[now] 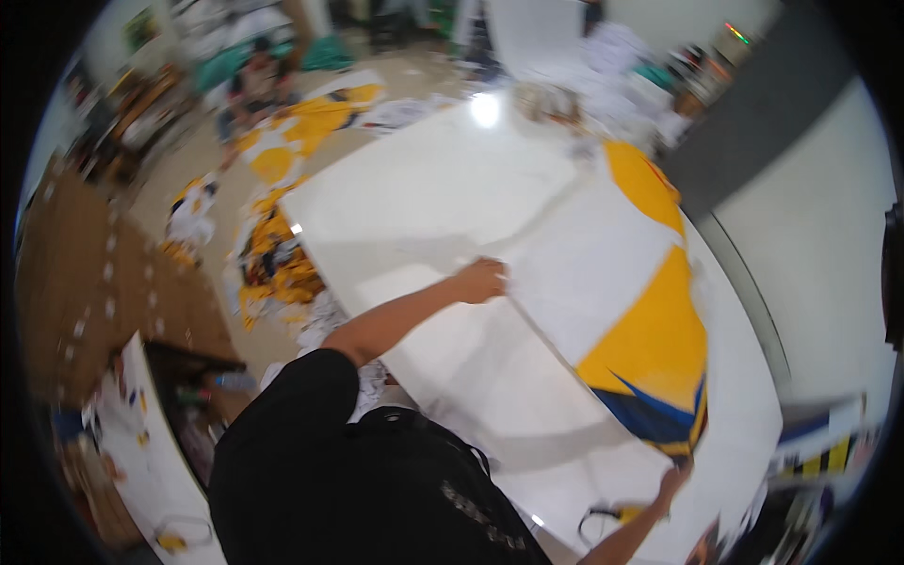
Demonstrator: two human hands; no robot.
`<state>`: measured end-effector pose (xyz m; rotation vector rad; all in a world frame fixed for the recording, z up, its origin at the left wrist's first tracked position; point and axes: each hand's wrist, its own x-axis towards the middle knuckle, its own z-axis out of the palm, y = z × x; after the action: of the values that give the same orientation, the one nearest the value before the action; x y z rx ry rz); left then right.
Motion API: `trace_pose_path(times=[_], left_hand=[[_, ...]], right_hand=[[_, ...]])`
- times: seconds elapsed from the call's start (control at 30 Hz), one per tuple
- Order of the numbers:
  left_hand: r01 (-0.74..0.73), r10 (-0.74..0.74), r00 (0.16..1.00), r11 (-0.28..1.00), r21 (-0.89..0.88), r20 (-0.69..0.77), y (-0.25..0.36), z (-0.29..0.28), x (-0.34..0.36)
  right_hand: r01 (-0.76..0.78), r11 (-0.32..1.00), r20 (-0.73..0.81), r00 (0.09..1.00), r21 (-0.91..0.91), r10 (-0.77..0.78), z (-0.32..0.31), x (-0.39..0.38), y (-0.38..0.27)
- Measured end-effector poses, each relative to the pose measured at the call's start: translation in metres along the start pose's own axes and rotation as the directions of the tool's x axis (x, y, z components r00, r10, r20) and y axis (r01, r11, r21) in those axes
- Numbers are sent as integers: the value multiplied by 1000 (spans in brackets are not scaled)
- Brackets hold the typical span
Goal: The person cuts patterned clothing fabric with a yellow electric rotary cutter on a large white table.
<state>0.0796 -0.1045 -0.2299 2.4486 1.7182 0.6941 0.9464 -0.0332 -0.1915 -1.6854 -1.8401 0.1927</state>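
Note:
My left hand (480,280) is closed on the near edge of a large printed cloth (640,315), white with yellow and dark blue areas, spread slightly slantwise over the white table (395,207). My right hand (673,480) pinches the cloth's lower corner near the blue band, close to the table's near right part. A yellow-and-black tool (626,513), too blurred to identify, lies on the table just left of my right wrist.
Another person (259,80) crouches on the floor at upper left among yellow-and-white cloth pieces (278,264). Brown cardboard (113,273) and a side board (141,443) stand at left. A white wall (800,282) borders the table's right.

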Motion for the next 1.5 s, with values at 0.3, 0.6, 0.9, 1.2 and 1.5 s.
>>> trace_pose_path(times=[0.3, 0.6, 0.9, 1.2, 1.5], left_hand=[[295, -280, 932, 955, -33, 229, 79, 12, -17], [349, -373, 886, 927, 135, 275, 114, 42, -90], [464, -501, 838, 863, 200, 215, 183, 29, -168], [538, -571, 786, 821, 191, 238, 212, 20, -178], [550, -559, 787, 827, 115, 260, 187, 37, -166]], right_hand=[[72, 995, 124, 990, -68, -63, 75, -69, -104], [71, 994, 235, 971, -83, -50, 90, -112, -135], [32, 943, 503, 852, -330, 147, 97, -164, -135], [64, 941, 481, 870, -331, 110, 75, -187, -148], [-5, 925, 408, 896, -380, 172, 65, -173, -135]])
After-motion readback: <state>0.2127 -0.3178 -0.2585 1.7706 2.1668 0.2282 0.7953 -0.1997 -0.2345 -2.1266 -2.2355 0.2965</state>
